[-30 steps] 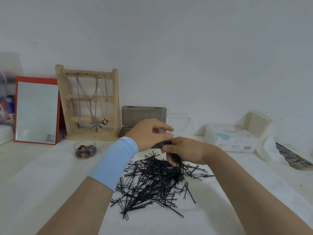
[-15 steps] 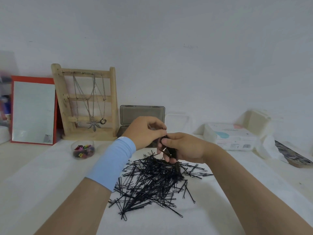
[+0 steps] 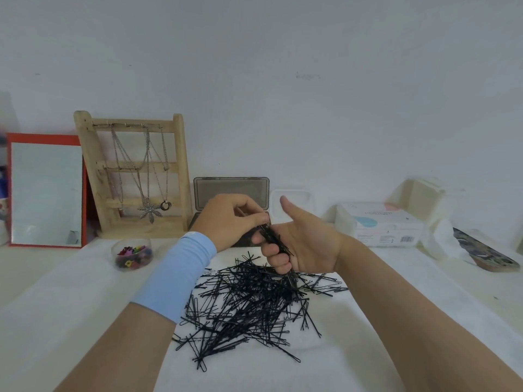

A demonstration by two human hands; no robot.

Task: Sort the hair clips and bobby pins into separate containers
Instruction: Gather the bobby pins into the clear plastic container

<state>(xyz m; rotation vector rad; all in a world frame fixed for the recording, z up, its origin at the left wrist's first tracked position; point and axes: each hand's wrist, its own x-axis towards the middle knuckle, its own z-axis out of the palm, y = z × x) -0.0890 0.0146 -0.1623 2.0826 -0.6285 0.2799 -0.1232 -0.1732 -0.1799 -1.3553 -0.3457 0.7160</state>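
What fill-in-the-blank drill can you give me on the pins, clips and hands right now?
1. The right hand grips a bundle of black ____.
2. The clear dish on the left holds colourful ____.
3. The dark box at the back has its lid ____.
4. The necklaces hang on a ____ stand.
Missing words: bobby pins; hair clips; open; wooden.
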